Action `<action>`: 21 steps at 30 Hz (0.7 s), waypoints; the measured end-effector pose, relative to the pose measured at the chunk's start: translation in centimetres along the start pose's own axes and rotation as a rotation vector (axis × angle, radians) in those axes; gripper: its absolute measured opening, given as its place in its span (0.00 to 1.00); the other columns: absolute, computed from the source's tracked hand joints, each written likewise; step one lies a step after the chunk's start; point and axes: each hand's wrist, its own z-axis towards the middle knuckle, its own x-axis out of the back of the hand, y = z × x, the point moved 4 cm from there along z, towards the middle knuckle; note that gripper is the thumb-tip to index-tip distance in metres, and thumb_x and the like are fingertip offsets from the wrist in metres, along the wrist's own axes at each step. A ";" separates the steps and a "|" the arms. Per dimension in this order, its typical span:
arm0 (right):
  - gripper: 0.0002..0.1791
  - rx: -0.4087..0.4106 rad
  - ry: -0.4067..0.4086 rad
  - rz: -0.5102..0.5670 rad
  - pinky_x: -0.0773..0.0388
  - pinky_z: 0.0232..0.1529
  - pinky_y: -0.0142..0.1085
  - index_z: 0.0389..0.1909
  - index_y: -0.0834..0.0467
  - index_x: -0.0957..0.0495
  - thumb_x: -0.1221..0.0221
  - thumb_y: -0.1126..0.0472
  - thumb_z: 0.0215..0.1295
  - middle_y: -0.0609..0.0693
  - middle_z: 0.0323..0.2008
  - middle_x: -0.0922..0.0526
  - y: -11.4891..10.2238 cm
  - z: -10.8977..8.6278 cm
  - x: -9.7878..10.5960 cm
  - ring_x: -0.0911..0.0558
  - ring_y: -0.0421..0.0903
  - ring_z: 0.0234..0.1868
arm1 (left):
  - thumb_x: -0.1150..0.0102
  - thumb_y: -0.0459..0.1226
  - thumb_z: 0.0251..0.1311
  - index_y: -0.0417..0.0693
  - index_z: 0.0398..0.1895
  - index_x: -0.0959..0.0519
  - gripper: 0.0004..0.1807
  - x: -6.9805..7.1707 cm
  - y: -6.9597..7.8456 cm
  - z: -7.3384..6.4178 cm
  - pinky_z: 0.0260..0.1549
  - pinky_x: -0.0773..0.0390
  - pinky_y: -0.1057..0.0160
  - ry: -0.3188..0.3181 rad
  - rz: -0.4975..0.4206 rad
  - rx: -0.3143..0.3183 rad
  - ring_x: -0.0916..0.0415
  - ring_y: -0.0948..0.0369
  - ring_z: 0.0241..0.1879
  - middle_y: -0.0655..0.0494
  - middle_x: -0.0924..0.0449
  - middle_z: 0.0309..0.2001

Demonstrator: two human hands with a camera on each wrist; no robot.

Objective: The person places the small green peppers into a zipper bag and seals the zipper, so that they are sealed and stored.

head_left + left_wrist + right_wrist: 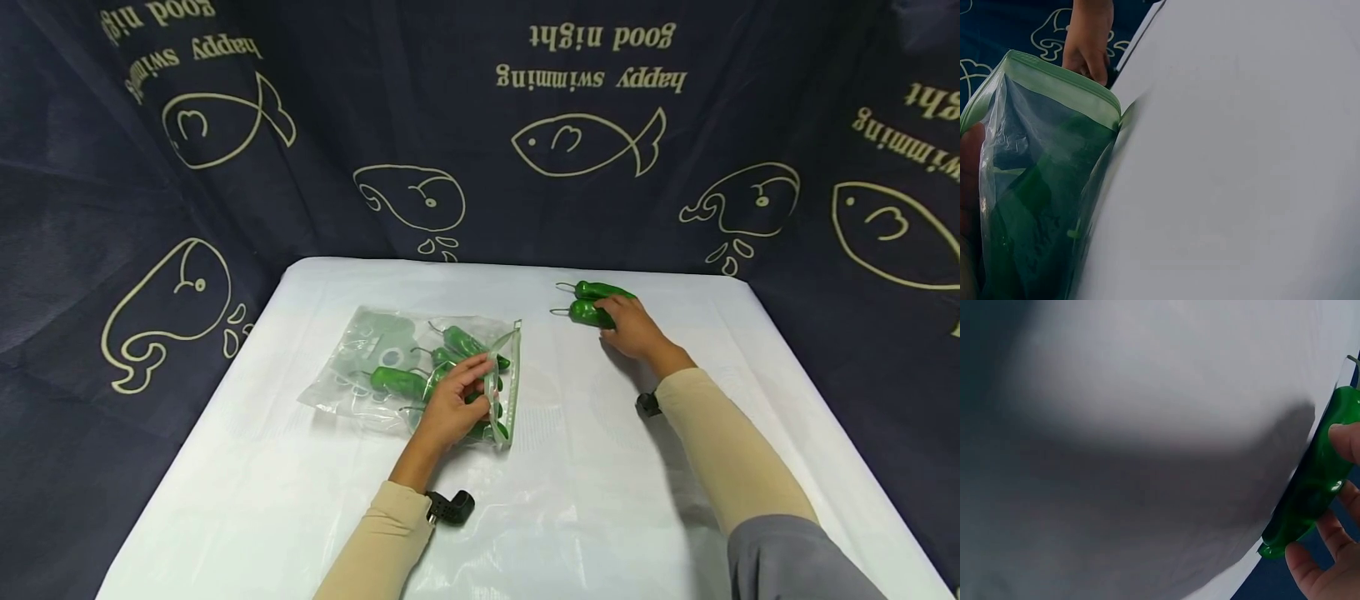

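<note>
A clear zip bag [330,387] with a pale green zip strip lies on the table's left half, several green peppers [397,382] inside it. My left hand [452,400] holds the bag at its mouth, which stands parted on the right side. In the left wrist view the bag [1047,162] bulges near the fingers, green showing through the film. At the far right, my right hand [633,327] grips a glossy green pepper [584,313] by its body. The right wrist view shows thumb and fingers on opposite sides of this pepper [1310,484]. Just behind lies another green pepper [596,288].
A white cover lies over the table [600,500]. Dark curtains [480,100] with fish and whale drawings hang behind and along both sides. Black wrist cameras [452,507] are strapped to both forearms.
</note>
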 end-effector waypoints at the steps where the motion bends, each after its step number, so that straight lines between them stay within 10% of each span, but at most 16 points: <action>1: 0.33 0.001 0.000 -0.004 0.44 0.69 0.62 0.70 0.62 0.36 0.39 0.64 0.65 0.66 0.69 0.38 0.0 0.0 0.0 0.45 0.67 0.71 | 0.50 0.18 0.55 0.25 0.65 0.32 0.30 0.0 0.0 0.0 0.27 0.18 0.69 0.000 -0.001 0.001 0.32 0.55 0.44 0.38 0.40 0.71; 21: 0.32 0.015 0.006 -0.044 0.42 0.68 0.62 0.69 0.61 0.35 0.38 0.66 0.65 0.65 0.68 0.36 -0.7 -0.7 0.1 0.43 0.67 0.70 | 0.50 0.18 0.57 0.28 0.67 0.32 0.30 0.0 0.1 -0.1 0.27 0.18 0.69 -0.016 0.012 0.016 0.32 0.55 0.45 0.41 0.40 0.72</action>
